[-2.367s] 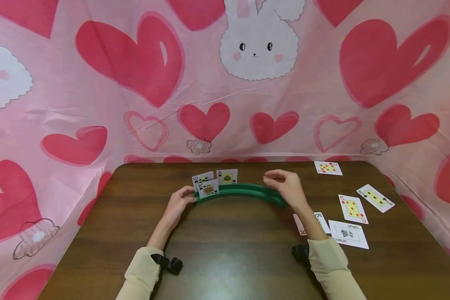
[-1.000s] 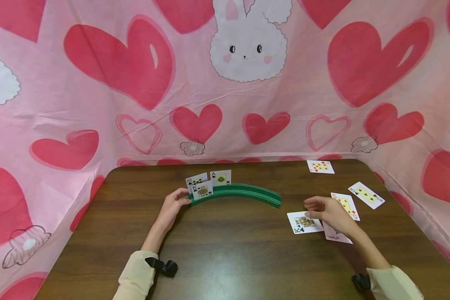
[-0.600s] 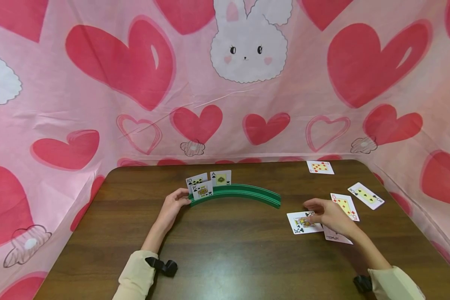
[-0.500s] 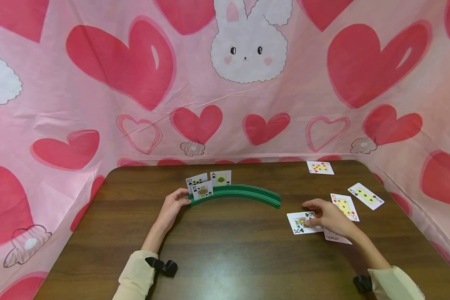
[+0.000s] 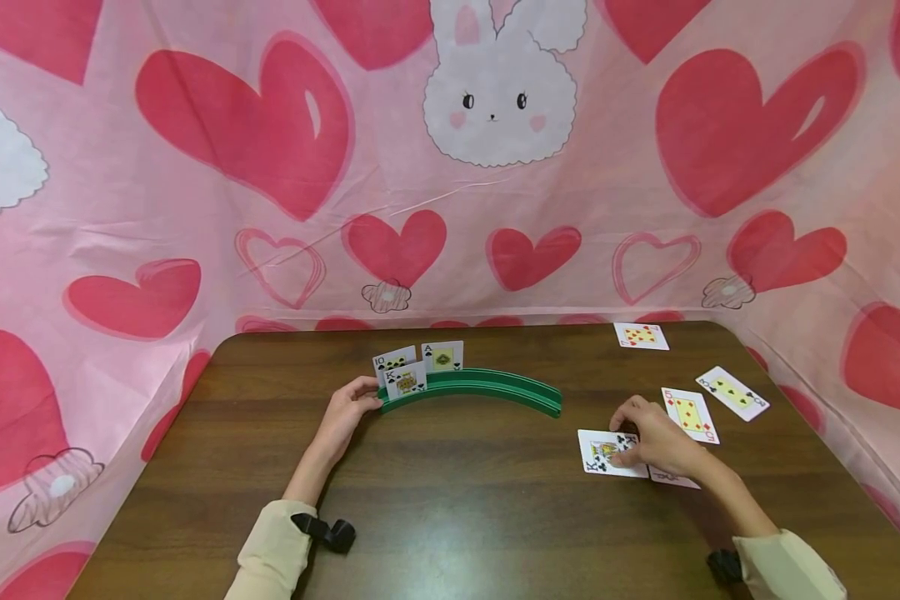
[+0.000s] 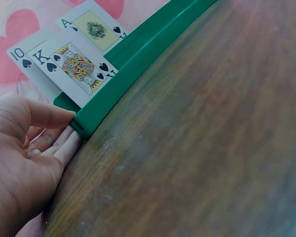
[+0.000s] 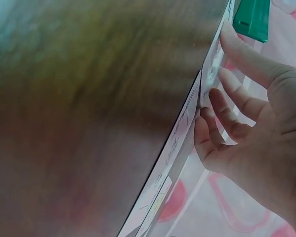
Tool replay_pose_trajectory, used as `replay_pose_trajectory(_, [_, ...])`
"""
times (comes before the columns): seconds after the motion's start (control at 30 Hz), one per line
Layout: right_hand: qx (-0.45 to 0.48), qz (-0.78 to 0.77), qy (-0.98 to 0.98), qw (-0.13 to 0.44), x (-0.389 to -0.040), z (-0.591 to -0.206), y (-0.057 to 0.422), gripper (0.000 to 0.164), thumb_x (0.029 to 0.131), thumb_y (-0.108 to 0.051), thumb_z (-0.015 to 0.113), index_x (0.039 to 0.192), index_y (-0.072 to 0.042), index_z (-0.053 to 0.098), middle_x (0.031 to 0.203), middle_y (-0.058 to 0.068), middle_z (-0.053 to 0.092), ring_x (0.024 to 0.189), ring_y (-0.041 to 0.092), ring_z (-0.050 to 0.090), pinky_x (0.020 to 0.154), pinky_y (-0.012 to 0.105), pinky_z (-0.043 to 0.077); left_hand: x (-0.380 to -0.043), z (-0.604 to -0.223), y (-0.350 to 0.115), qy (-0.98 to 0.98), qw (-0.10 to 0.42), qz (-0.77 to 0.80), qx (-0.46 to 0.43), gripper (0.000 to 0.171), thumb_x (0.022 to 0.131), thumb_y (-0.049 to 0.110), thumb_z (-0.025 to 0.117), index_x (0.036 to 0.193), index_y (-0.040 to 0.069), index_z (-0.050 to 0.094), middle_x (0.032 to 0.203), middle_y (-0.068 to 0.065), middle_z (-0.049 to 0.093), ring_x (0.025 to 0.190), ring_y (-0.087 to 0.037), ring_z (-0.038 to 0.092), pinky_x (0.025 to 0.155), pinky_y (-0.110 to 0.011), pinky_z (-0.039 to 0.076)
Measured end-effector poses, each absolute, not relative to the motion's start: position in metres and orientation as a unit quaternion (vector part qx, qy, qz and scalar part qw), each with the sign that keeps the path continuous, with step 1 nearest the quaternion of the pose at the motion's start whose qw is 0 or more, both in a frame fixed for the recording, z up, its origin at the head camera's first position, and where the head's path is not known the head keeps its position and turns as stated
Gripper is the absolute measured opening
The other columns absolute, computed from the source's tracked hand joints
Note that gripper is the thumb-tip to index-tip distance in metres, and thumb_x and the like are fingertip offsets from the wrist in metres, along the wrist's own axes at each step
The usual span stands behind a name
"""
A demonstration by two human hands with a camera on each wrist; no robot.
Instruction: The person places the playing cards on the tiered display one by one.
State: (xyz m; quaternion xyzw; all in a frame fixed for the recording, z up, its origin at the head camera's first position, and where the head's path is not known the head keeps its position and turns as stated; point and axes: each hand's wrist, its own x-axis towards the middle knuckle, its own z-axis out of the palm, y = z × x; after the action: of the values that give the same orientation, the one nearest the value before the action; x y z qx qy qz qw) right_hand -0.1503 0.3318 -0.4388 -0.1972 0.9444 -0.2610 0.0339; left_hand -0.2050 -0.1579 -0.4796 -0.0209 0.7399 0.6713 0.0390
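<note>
In the head view, my left hand pinches the left end of a curved green card holder between thumb and fingers. Upright in the holder's left part stand a king of spades, a ten of spades partly hidden behind it, and an ace of spades. My right hand is over a king of clubs lying on the table. Its thumb and bent fingertips touch the card's top and far edge. Partly under this hand lies a pale-faced card, mostly hidden.
To the right lie a five of diamonds and a black-suited card. A red seven is near the back edge of the brown wooden table. Behind hangs a pink cloth with hearts and a rabbit.
My right hand has moved from the holder's right end to the king of clubs. Most recently it has slid and turned that card slightly toward me. The left hand keeps its hold.
</note>
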Motion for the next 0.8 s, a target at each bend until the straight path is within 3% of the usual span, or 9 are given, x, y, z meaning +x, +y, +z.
replay_pose_trajectory(0.13, [-0.183,-0.28,0.941,0.056,-0.15,-0.438,0.33,0.041,0.071,-0.01,0.094,0.087,-0.009,0.057,0.092,0.003,0.055,0.084,0.021,0.049,0.074,0.035,0.042,-0.205,-0.479,-0.158,0.74,0.038,0.671,-0.021,0.029,0.094,-0.006,0.059,0.123,-0.009,0.062,0.128,-0.022,0.064,0.102,-0.012,0.061,0.085,-0.022,0.048])
replay_pose_trajectory(0.37, [-0.187,-0.297,0.934,0.071,-0.148,-0.438,0.33,0.04,0.074,-0.007,0.091,0.095,-0.007,0.057,0.081,-0.002,0.052,0.074,0.011,0.047,0.064,0.028,0.038,-0.205,-0.48,-0.16,0.746,0.038,0.665,-0.021,0.028,0.094,-0.005,0.059,0.122,-0.009,0.063,0.127,-0.021,0.064,0.103,-0.014,0.061,0.085,-0.023,0.048])
replay_pose_trajectory(0.57, [-0.166,-0.296,0.941,-0.003,-0.149,-0.433,0.331,0.028,0.077,0.002,0.084,0.089,-0.009,0.062,0.077,-0.004,0.062,0.069,0.008,0.049,0.061,0.028,0.04,-0.204,-0.48,-0.159,0.749,0.036,0.661,-0.025,0.026,0.094,-0.005,0.061,0.12,-0.008,0.063,0.124,-0.019,0.064,0.103,-0.015,0.06,0.084,-0.023,0.048])
replay_pose_trajectory(0.8, [-0.082,-0.308,0.942,-0.106,-0.152,-0.42,0.333,0.013,0.083,0.003,0.08,0.089,-0.005,0.071,0.076,0.001,0.069,0.069,0.011,0.058,0.06,0.027,0.044,-0.202,-0.478,-0.158,0.753,0.034,0.657,-0.02,0.026,0.095,-0.004,0.061,0.12,-0.008,0.064,0.125,-0.019,0.064,0.105,-0.016,0.058,0.085,-0.024,0.047])
